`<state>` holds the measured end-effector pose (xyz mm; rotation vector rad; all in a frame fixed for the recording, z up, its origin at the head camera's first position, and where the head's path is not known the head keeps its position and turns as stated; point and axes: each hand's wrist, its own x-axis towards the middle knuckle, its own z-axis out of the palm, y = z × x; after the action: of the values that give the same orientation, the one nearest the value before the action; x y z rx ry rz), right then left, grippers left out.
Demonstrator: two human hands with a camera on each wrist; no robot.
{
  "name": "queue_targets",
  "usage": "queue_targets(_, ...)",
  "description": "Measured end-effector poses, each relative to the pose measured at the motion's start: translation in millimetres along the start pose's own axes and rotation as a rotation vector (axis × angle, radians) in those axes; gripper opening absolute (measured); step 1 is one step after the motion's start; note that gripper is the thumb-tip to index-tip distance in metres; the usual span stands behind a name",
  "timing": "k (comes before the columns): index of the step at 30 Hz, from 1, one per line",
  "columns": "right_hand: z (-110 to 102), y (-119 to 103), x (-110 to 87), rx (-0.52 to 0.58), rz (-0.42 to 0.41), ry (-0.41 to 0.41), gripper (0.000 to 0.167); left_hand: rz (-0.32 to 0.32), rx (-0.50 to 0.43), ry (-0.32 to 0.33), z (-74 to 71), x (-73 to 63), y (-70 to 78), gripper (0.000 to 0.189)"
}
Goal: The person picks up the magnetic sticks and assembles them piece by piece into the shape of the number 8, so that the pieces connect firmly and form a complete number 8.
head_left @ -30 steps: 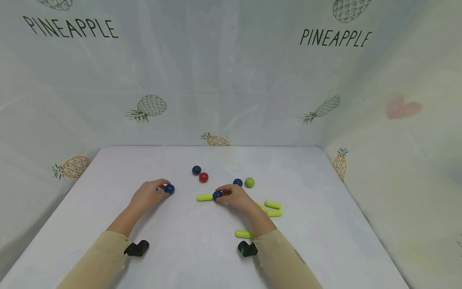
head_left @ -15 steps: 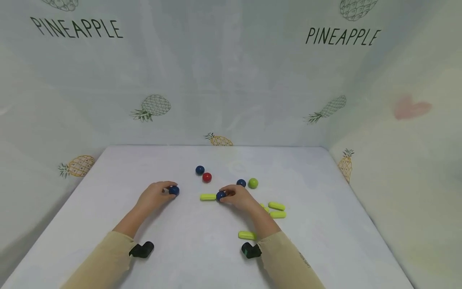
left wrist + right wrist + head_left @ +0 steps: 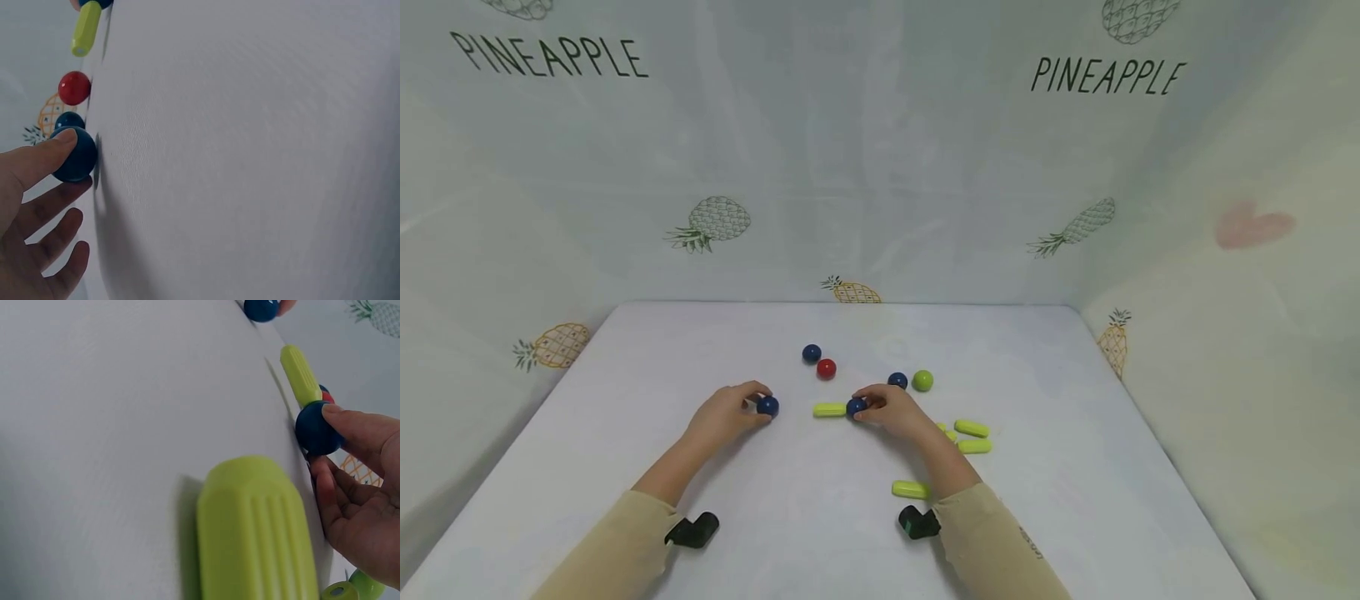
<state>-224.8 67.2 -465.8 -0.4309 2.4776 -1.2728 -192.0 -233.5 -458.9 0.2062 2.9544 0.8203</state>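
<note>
My left hand [image 3: 724,414] pinches a blue ball [image 3: 767,407] between thumb and fingers, just left of the table's middle. In the left wrist view that ball [image 3: 78,159] is close over the white surface, the other fingers loosely spread below it. My right hand [image 3: 891,410] pinches a second blue ball [image 3: 317,430], which sits at the right end of a yellow-green ribbed rod [image 3: 829,410]. The rod's free left end points toward the ball in my left hand, with a gap between them. The right wrist view shows this rod [image 3: 300,375] in line with its ball.
Behind the hands lie a blue ball [image 3: 812,353], a red ball [image 3: 826,368], another blue ball [image 3: 897,381] and a green ball [image 3: 922,381]. Several yellow-green rods [image 3: 974,447] lie right of my right forearm. One rod [image 3: 911,489] is near the right wrist.
My left hand has brought its blue ball to the right and a little nearer to me, closer to the rod. My right hand, its ball and the rod have hardly moved.
</note>
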Motion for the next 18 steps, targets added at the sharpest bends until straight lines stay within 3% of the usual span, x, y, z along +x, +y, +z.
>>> queue_targets(18,0.6,1.6,-1.3,0.016,-0.007,-0.005,0.033,0.002,0.015,-0.015,10.5,2.5,22.1,0.037)
